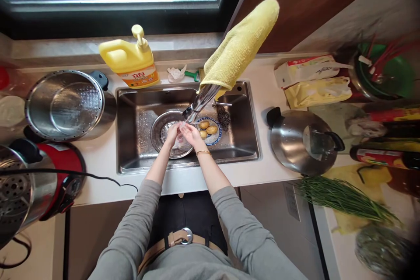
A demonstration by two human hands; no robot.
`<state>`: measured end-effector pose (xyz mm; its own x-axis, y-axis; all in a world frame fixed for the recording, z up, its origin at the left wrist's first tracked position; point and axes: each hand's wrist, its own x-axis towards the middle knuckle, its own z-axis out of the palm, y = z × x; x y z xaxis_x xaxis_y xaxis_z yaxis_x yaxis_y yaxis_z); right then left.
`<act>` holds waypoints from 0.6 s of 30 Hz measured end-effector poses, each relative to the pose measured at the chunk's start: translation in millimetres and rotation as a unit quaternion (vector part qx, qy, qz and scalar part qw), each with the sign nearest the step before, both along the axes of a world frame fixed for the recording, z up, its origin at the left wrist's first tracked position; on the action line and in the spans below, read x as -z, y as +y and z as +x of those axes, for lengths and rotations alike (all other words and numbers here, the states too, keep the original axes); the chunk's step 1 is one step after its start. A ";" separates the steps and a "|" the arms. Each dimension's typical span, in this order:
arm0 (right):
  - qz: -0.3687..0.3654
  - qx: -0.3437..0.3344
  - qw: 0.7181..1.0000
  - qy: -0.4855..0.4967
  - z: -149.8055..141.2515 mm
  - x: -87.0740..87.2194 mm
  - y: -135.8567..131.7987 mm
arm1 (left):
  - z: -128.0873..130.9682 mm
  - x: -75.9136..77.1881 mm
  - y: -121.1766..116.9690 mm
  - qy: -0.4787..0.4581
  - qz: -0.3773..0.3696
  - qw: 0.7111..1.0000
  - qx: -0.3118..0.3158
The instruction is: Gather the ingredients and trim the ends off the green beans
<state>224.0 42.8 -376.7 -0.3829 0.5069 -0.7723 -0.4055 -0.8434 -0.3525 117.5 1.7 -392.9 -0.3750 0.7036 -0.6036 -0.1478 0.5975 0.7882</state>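
My left hand point(172, 133) and my right hand point(193, 135) meet at the fingertips beneath the spout of the tap point(204, 98). Both are loosely cupped with the fingers stretched out, and I make out nothing held in them. Below them a round metal bowl point(156, 139) stands in the steel sink point(239, 140); it looks wet inside. Close to my right hand lies a blue-rimmed plate point(215, 141) with several potatoes point(211, 129) on it. A yellow cloth point(241, 46) hangs over the upper part of the tap.
Behind the sink stands a yellow detergent jug point(136, 63), near a green-handled brush point(193, 74). A dark scouring pad point(224, 117) lies in the sink. Steel pots point(70, 105) flank it left, a lidded pot point(295, 140) right. Green chives point(344, 199) lie farther right.
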 end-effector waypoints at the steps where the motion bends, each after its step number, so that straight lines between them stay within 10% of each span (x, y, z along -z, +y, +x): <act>1: 0.004 -0.025 0.999 -0.022 -0.6 1.3 -1.1 | -3.0 -0.3 -7.1 0.076 -0.019 0.996 0.050; 7: 0.055 -0.101 0.974 -0.197 11.2 13.3 -21.8 | 5.1 13.1 -46.1 0.329 -0.200 0.829 0.406; 12: 0.060 -0.110 0.967 -0.223 25.3 15.2 -35.0 | 3.8 20.7 -54.8 0.396 -0.129 0.731 0.541; 16: 0.059 -0.102 0.969 -0.218 28.3 9.1 -36.0 | -6.7 15.1 -45.7 0.326 -0.085 0.781 0.526; 18: 0.062 -0.089 0.972 -0.207 26.9 3.9 -33.8 | -6.0 10.2 -35.4 0.241 -0.073 0.870 0.424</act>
